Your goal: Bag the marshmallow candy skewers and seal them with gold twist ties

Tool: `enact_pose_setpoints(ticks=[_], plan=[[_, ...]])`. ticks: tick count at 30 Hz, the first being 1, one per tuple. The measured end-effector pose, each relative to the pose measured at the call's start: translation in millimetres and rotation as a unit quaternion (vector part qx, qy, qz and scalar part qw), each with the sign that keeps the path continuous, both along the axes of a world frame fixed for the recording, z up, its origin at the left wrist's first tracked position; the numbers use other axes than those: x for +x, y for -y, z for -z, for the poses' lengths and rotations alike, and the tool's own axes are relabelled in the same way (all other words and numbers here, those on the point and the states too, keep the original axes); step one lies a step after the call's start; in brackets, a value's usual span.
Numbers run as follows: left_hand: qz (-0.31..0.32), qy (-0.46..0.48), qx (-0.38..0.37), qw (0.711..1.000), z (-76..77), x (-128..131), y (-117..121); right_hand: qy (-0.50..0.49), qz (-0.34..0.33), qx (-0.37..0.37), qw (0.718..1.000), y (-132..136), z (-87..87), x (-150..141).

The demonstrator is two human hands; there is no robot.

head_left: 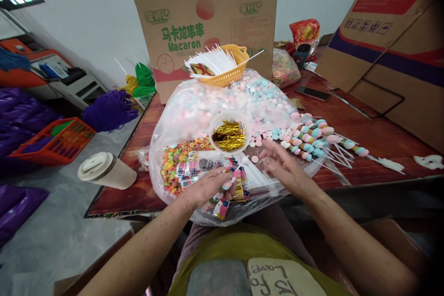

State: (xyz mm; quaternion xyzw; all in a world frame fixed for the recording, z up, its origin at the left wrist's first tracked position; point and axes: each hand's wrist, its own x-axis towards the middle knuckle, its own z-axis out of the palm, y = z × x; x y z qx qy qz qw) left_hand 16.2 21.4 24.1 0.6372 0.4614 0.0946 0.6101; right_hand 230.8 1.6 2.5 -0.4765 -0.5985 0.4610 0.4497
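Note:
My left hand (215, 182) is closed around a candy skewer (227, 184), pink and pale blue pieces on a white stick, its lower part partly hidden by the fingers. Fingers apart and holding nothing, my right hand (282, 166) hovers beside loose pink candies (255, 140). Between and beyond the hands stands a clear round tub of gold twist ties (229, 135). Colourful ring candies (169, 166) and printed wrappers (201, 162) lie on the left of the plastic bag, white sticks (256, 175) on its right. Finished-looking candy skewers (308, 136) are piled to the right.
A large plastic bag of pastel candies (208, 101) covers the table's middle, with a yellow basket of white sticks (227, 76) on it. A lidded cup (107, 171) stands at the left edge. A phone (313, 93) and cardboard boxes (215, 4) are behind.

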Motion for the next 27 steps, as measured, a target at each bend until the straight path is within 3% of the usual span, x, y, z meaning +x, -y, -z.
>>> enact_pose_setpoints(ticks=[3, 5, 11, 13, 15, 17, 20, 24, 27], plan=[[-0.015, 0.000, 0.111, 0.994, 9.1, 8, 1, -0.067, -0.069, -0.136, 0.986, 9, 15.0, -20], [-0.019, -0.017, 0.167, 0.986, 11.3, 12, 4, -0.093, -0.079, -0.170, 0.978, 13, 22.5, -36], [0.059, 0.109, 0.055, 0.991, 5.1, 0, 10, -0.133, -0.014, -0.156, 0.979, 19, 21.7, -54], [0.053, 0.101, 0.074, 0.991, 6.3, -2, 11, -0.131, -0.012, -0.165, 0.978, 20, 19.6, -55], [0.040, 0.065, 0.139, 0.987, 9.8, -1, 11, -0.103, -0.015, -0.164, 0.981, 20, 18.1, -53], [0.014, 0.027, 0.186, 0.982, 13.7, 2, 12, -0.071, 0.028, -0.128, 0.989, 16, 16.1, -47], [-0.014, 0.001, 0.161, 0.987, 17.1, 6, 14, 0.025, 0.102, -0.010, 0.994, 5, 10.8, -34], [-0.003, 0.000, 0.187, 0.982, 19.0, 5, 13, 0.210, 0.027, 0.099, 0.972, -4, 6.2, -28], [-0.028, -0.009, 0.178, 0.984, 21.5, 3, 10, 0.221, 0.001, 0.093, 0.971, -3, 8.5, -32]])
